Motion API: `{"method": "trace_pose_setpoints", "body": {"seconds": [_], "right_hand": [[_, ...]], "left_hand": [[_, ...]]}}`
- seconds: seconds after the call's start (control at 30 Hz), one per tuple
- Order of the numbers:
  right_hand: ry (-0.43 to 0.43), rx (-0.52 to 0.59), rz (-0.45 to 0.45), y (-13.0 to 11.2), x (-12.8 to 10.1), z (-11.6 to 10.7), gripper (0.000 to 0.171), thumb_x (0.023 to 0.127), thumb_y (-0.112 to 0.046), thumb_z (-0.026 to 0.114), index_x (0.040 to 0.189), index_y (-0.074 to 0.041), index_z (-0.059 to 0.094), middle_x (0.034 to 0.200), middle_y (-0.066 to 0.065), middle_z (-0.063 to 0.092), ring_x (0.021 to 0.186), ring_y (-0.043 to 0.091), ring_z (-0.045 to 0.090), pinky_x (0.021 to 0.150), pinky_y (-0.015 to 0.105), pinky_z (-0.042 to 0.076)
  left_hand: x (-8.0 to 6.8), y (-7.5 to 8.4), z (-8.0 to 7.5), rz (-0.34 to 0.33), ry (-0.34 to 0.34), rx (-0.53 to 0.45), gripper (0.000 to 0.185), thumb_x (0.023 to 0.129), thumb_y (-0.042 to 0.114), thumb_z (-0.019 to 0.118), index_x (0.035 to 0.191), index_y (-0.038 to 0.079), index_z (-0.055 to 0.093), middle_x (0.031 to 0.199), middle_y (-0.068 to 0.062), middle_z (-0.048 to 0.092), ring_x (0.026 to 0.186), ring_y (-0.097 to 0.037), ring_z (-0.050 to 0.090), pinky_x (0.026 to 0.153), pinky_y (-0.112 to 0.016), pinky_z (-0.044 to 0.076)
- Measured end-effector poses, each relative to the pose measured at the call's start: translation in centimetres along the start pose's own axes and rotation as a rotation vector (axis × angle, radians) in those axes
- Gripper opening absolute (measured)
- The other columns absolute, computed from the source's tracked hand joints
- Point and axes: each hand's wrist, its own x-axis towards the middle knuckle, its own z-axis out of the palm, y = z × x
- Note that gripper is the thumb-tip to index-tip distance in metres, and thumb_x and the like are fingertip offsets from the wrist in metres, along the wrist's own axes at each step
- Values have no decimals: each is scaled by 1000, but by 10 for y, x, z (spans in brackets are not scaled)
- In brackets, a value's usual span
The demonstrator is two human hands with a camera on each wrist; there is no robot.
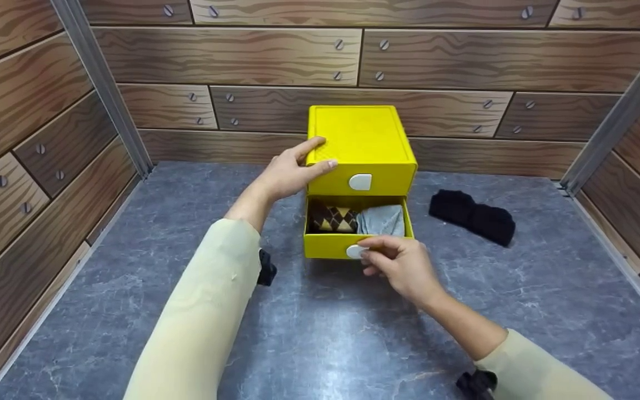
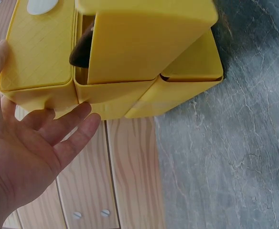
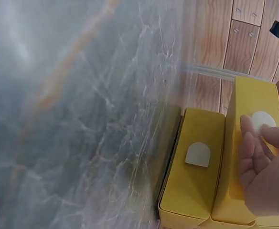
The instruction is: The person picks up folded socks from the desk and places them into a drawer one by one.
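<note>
Fingers (image 1: 378,244) pinch the round white tab (image 1: 355,251) on the glossy yellow drawer (image 1: 331,244)

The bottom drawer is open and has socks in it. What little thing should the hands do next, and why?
Probably slide the lower drawer a little further out. The right hand pinches its white tab, and the left hand rests on the yellow box, steadying it. The drawer shows a patterned sock and a grey one, while a black sock lies outside on the table.

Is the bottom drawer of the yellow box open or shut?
Open: the yellow bottom drawer sticks out, showing folded socks inside.
</note>
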Motion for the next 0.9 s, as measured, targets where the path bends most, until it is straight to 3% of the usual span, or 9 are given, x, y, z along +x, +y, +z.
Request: {"method": "trace_pose_setpoints", "body": {"seconds": [0.43,0.9], "right_hand": [[37,-11,16,4,19,0,16,97,2,75,110,-3,82,101,17,79,72,33,76,68,45,63],[96,-8,21,12,45,3,15,98,0,75,111,-1,81,101,18,79,70,26,75,67,41,63]], "left_hand": [[1,0,-1,-2,-9,10,85,95,71,66,167,39,34,170,-2,36,146,-19,46,116,-44,42],[0,0,-1,-1,-10,5,85,94,71,66,167,40,34,170,-2,37,145,-19,48,115,-44,43]]}}
